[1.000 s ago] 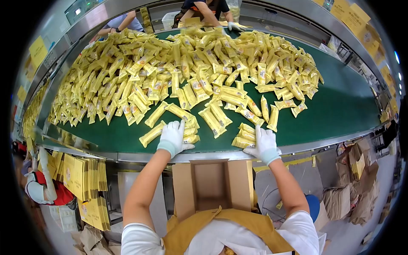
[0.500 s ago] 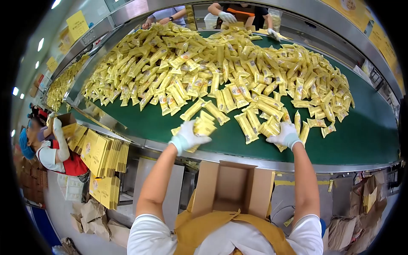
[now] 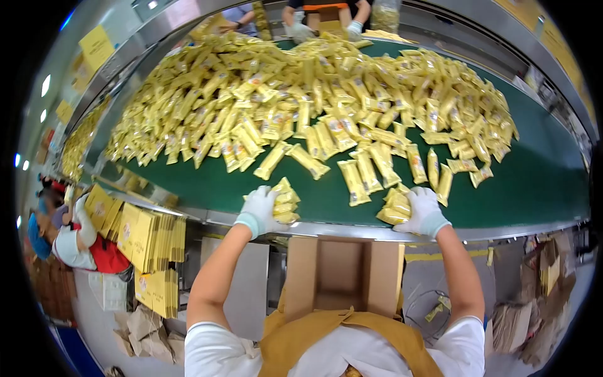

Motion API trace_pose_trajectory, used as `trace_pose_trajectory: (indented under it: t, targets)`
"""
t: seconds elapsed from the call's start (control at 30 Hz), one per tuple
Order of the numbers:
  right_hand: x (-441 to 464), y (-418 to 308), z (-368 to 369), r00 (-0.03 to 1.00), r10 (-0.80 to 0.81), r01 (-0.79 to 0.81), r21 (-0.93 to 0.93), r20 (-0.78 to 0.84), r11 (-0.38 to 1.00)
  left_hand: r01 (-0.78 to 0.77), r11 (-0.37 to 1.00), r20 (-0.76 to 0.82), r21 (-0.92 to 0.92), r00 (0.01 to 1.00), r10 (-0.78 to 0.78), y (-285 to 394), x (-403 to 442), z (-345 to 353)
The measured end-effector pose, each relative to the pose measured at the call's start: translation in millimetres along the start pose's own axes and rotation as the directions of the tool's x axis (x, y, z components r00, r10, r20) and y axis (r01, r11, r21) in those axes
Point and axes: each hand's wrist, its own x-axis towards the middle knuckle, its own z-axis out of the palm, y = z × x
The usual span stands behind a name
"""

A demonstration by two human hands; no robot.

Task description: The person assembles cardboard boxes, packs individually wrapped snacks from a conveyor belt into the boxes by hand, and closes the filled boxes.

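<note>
A large pile of yellow wrapped packets point(image 3: 276, 94) covers much of the green belt point(image 3: 540, 169). In a white glove, my left hand point(image 3: 260, 209) is closed around a small stack of packets point(image 3: 286, 204) near the belt's front edge. My right hand point(image 3: 426, 212), also gloved, grips another stack of packets point(image 3: 396, 206) at the same edge. Several loose packets lie between the hands and the pile. An open cardboard box point(image 3: 342, 270) stands below the edge, between my forearms, its inside facing up.
Across the belt, a person's gloved hands point(image 3: 355, 28) are at a carton, and another person's arm point(image 3: 239, 24) is beside them. Flattened yellow cartons point(image 3: 151, 235) are stacked at left, near a person in a red apron point(image 3: 107, 251). Brown paper point(image 3: 512, 327) lies at right.
Since the earlier frames, both hands have gathered packets into stacks and drawn them to the belt's front edge. The far person's hands have come together at the carton.
</note>
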Motion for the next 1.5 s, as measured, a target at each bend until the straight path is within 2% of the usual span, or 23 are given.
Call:
trace_pose_trajectory:
  t: [0.1,0.27,0.33,0.43,0.47,0.53,0.63,0.7,0.73,0.77,0.83,0.9,1.0,1.03,1.07,1.1,1.17,1.27,1.3,1.33,1.37,1.4,1.5]
  targets:
    - [-10,5,12,0.972,-0.138,0.119,-0.112,-0.19,0.987,0.024,0.999,-0.017,-0.043,1.0,-0.025,5,-4,1]
    - [-16,5,6,0.966,-0.089,0.074,-0.068,-0.241,0.995,0.041,0.992,0.082,0.117,0.995,-0.051,20,7,-9]
    - [-19,9,13,0.97,-0.026,0.022,-0.02,-0.243,1.0,0.048,0.991,0.118,0.125,0.991,-0.062,25,13,-9]
    - [-15,12,33,0.992,0.083,-0.085,-0.021,-0.096,0.996,-0.053,0.989,-0.188,0.135,0.979,0.079,44,23,8]
    - [-13,11,31,0.992,0.095,-0.097,-0.019,-0.086,0.995,0.009,0.998,-0.096,0.07,0.995,-0.002,55,30,8]
    - [-13,9,25,0.992,0.109,-0.111,-0.022,-0.067,0.994,0.066,0.995,-0.099,0.072,0.993,-0.059,63,43,19]
    - [-12,16,20,0.991,0.114,-0.104,0.128,-0.072,0.986,0.115,0.993,-0.08,0.02,0.99,-0.113,66,45,16]
    - [-18,15,7,0.992,0.113,-0.069,0.487,-0.063,0.871,0.112,0.991,-0.115,-0.076,0.986,-0.121,60,42,8]
    - [-27,8,-3,0.993,0.096,-0.034,0.611,-0.069,0.791,0.091,0.986,-0.234,-0.142,0.964,-0.123,50,38,12]
    - [-36,2,-12,0.994,0.078,0.001,0.722,-0.076,0.692,0.09,0.862,-0.207,-0.498,0.954,-0.219,39,36,20]
    - [-54,-16,-28,0.99,0.035,0.085,0.775,-0.137,0.626,0.044,0.286,-0.058,-0.957,0.939,-0.339,25,28,26]
    - [-67,-32,-45,0.904,-0.203,0.386,0.512,-0.377,0.768,-0.145,-0.172,-0.116,-0.974,0.979,-0.167,20,4,15]
    - [-91,-101,-96,0.861,-0.399,0.442,0.076,-0.316,0.894,-0.171,-0.413,-0.188,-0.894,0.982,0.0,50,-42,-13]
    - [-96,-119,-96,0.877,-0.443,0.44,-0.06,-0.185,0.896,-0.186,-0.477,-0.217,-0.859,0.976,0.01,68,-53,-19]
    - [-98,-136,-82,0.877,-0.477,0.458,-0.207,-0.051,0.864,-0.199,-0.47,-0.285,-0.86,0.951,0.118,79,-60,-23]
    - [-99,-151,-63,0.871,-0.484,0.48,-0.347,0.082,0.806,-0.152,-0.42,-0.224,-0.895,0.966,0.128,95,-67,-35]
    - [-98,-176,-14,0.857,-0.473,0.51,-0.46,0.203,0.727,-0.138,-0.317,-0.226,-0.938,0.939,0.261,111,-74,-36]
    - [-86,-201,3,0.741,-0.424,0.599,-0.229,0.521,0.767,-0.042,-0.078,-0.07,-0.996,0.916,0.396,124,-84,-40]
    - [-84,-206,7,0.699,-0.4,0.598,-0.178,0.593,0.781,-0.204,0.01,-0.181,-0.979,0.892,0.413,135,-82,-38]
    - [-81,-210,11,0.651,-0.373,0.588,-0.128,0.661,0.799,-0.197,0.011,-0.175,-0.98,0.895,0.41,138,-81,-28]
    - [-80,-209,40,0.66,-0.365,0.555,-0.099,0.657,0.826,-0.189,0.013,-0.167,-0.982,0.898,0.407,141,-82,-18]
    - [-80,-201,80,0.707,-0.383,0.507,-0.049,0.595,0.861,-0.259,0.157,-0.176,-0.953,0.895,0.411,145,-84,-17]
    - [-85,-172,226,0.859,-0.508,0.475,0.279,0.058,0.835,-0.51,0.561,-0.278,-0.652,0.849,0.449,156,-82,-17]
